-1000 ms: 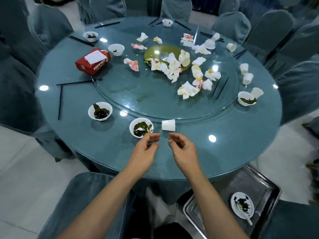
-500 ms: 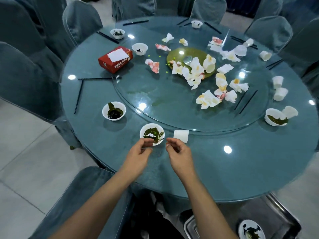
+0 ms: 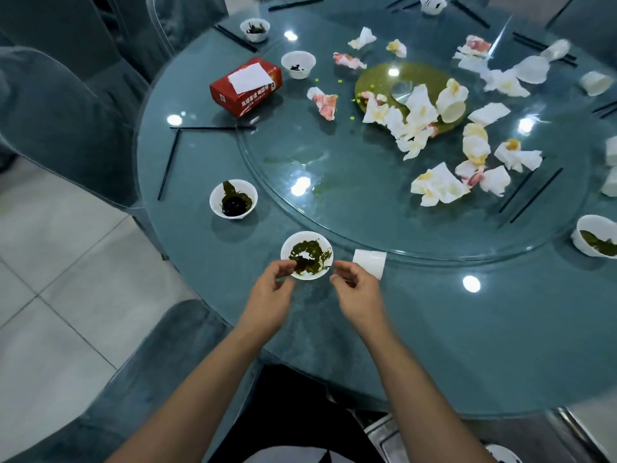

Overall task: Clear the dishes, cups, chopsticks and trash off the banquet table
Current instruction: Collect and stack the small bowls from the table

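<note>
Both hands are reaching over the near edge of the round blue-green glass-topped banquet table (image 3: pixel 434 345), closing on the small white bowl smeared with dark green leftovers (image 3: pixel 306 254) that is sitting just in front of the person. The left hand (image 3: pixel 270 292) is coming at the bowl's near-left rim with its fingers curled; its fingertips are lying right at the rim, though whether they are already pinching it cannot be told. The right hand (image 3: pixel 359 294) is hanging just beside the bowl's right side, fingers loosely bent and grasping nothing, with a white paper cup lying on its side (image 3: pixel 370 262) just beyond it.

The step in hand looks like picking up this bowl — the clearing is barely begun, judging by the crumpled stained white napkins (image 3: pixel 437 187) littering the clear glass turntable (image 3: pixel 350 208), the black chopsticks (image 3: pixel 168 163), the red tissue box (image 3: pixel 247 85) and a second white bowl holding dark sauce (image 3: pixel 233 199) at the left.

The next move is probably calling for a firm hold on the rim and a level lift — the leftovers could slop out if the bowl is tipping.
</note>
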A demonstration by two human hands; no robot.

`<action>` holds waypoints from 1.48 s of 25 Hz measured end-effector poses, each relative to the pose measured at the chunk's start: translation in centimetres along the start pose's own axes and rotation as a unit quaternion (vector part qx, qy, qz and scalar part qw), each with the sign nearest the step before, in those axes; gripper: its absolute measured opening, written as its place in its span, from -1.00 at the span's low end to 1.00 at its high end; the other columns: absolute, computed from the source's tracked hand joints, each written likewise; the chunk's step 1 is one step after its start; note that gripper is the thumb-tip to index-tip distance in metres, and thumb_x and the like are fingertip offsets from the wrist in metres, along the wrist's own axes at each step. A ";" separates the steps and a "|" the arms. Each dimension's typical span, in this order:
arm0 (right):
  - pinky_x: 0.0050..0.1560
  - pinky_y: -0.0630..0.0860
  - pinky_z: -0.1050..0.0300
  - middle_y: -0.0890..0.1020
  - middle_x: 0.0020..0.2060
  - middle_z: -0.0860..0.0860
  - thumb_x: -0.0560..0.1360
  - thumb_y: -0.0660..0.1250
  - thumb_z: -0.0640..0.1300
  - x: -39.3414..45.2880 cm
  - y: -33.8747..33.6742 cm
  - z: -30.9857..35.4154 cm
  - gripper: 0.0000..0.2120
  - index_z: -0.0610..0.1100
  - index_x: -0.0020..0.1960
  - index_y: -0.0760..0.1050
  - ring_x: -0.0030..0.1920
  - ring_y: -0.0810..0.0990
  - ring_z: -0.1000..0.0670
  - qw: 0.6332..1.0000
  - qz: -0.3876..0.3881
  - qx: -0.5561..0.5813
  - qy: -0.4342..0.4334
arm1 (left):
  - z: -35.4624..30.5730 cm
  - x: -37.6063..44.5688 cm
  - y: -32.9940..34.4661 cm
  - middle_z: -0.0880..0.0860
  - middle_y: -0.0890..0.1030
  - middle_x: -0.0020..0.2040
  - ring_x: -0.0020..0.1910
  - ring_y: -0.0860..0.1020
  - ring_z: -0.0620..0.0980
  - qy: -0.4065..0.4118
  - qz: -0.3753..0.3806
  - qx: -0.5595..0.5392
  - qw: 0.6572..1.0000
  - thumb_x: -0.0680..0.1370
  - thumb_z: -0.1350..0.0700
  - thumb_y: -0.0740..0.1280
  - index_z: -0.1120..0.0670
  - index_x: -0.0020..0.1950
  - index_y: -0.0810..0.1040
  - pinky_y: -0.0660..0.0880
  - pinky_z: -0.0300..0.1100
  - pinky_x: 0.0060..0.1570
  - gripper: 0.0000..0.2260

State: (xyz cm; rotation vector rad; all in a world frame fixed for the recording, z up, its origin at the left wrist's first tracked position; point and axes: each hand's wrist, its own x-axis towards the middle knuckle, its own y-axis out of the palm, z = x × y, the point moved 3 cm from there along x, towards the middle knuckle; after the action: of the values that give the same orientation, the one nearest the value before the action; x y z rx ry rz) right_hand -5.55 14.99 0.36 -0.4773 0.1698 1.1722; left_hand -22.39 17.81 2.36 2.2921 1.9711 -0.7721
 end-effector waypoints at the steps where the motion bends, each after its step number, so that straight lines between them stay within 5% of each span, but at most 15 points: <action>1: 0.19 0.54 0.19 0.67 -0.04 0.13 0.56 0.40 -0.23 0.4 0.2 -0.1 -0.76 -0.07 0.21 0.61 -0.03 0.62 0.23 1.000 0.006 -0.010 0.009 | 0.1 0.3 -0.1 -0.21 0.58 0.10 -0.07 0.52 -0.46 -0.002 -0.003 0.004 1.000 0.64 0.24 0.26 -0.02 0.23 0.54 0.41 -0.56 -0.18 -0.76; 6: 0.09 0.48 0.21 0.64 0.11 0.11 0.57 0.39 -0.13 1.7 1.1 -0.6 -0.64 -0.02 0.36 0.52 0.04 0.61 0.16 0.996 0.044 -0.050 0.053 | 1.1 1.6 -0.1 -0.22 0.56 0.01 -0.25 0.50 -0.50 -0.032 -0.003 0.006 0.999 0.64 0.19 0.28 -0.06 0.28 0.51 0.43 -0.55 -0.27 -0.74; 9: 0.02 0.46 0.25 0.56 -0.04 0.29 0.56 0.40 -0.11 2.6 1.7 -0.9 -0.60 0.05 0.38 0.47 -0.02 0.56 0.26 0.993 0.059 -0.071 0.075 | 1.5 2.4 0.1 -0.22 0.52 -0.08 -0.27 0.53 -0.34 -0.053 -0.001 -0.002 0.999 0.63 0.18 0.27 -0.11 0.33 0.47 0.44 -0.49 -0.30 -0.69; 13: 0.05 0.44 0.18 0.56 -0.07 0.28 0.54 0.38 -0.13 3.7 2.5 -1.1 -0.67 0.23 0.16 0.39 0.02 0.58 0.19 0.988 0.070 -0.088 0.102 | 2.0 3.9 0.1 -0.10 0.57 -0.07 -0.30 0.48 -0.17 -0.070 -0.002 0.008 0.998 0.62 0.17 0.23 -0.12 0.42 0.41 0.44 -0.34 -0.36 -0.61; 15: 0.09 0.48 0.14 0.61 0.04 0.20 0.53 0.37 -0.15 4.1 2.9 -1.1 -0.70 0.19 0.13 0.42 0.09 0.62 0.12 0.987 0.076 -0.089 0.106 | 1.9 4.5 0.1 0.04 0.61 0.03 -0.18 0.58 -0.05 -0.077 0.006 0.003 0.997 0.63 0.18 0.23 -0.09 0.47 0.38 0.48 -0.27 -0.22 -0.58; 18: 0.27 0.50 0.04 0.63 0.17 0.08 0.53 0.37 -0.16 4.7 3.5 -0.8 -0.64 0.07 0.29 0.47 0.19 0.61 0.03 0.986 0.084 -0.104 0.101 | 2.0 5.7 0.0 0.15 0.53 0.35 0.30 0.51 0.19 -0.092 0.026 0.010 0.995 0.64 0.16 0.24 -0.10 0.51 0.35 0.47 0.08 0.33 -0.56; 22: 0.36 0.47 -0.07 0.62 0.22 0.02 0.52 0.35 -0.17 5.5 4.0 -0.3 -0.56 0.01 0.39 0.45 0.24 0.58 -0.02 0.982 0.079 -0.126 0.114 | 2.0 6.7 -0.3 0.03 0.49 0.42 0.39 0.44 0.02 -0.096 0.047 0.010 0.994 0.65 0.13 0.25 -0.11 0.52 0.33 0.35 0.07 0.44 -0.57; 29: 0.29 0.51 0.02 0.64 0.15 0.13 0.51 0.36 -0.16 6.4 4.8 0.3 -0.55 0.09 0.38 0.46 0.18 0.61 0.06 0.982 0.073 -0.129 0.114 | 2.3 8.1 -0.7 -0.10 0.53 0.34 0.24 0.54 -0.13 -0.107 0.046 -0.021 0.993 0.64 0.13 0.25 -0.10 0.50 0.36 0.45 -0.12 0.25 -0.57; 33: 0.25 0.53 0.07 0.66 0.09 0.22 0.51 0.36 -0.17 6.8 5.7 1.2 -0.56 0.13 0.34 0.48 0.10 0.63 0.16 0.986 0.068 -0.117 0.098 | 2.1 8.6 -1.8 -0.12 0.62 0.09 -0.18 0.51 -0.24 -0.104 0.029 -0.048 0.993 0.62 0.13 0.25 -0.13 0.45 0.40 0.43 -0.20 -0.07 -0.60; 37: 0.15 0.51 0.18 0.63 0.14 0.25 0.54 0.37 -0.13 7.7 7.1 2.9 -0.51 0.13 0.43 0.43 0.09 0.60 0.24 0.988 0.072 -0.113 0.075 | 1.5 9.2 -3.7 -0.12 0.62 0.02 -0.32 0.47 -0.14 -0.085 0.003 -0.064 0.994 0.63 0.13 0.25 -0.19 0.40 0.40 0.40 -0.32 -0.26 -0.63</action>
State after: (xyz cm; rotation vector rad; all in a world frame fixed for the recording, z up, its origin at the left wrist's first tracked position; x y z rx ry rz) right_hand -9.39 24.92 -1.89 -0.7649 0.2048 1.3032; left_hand -25.59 26.60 -1.34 2.0848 1.8807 -0.7867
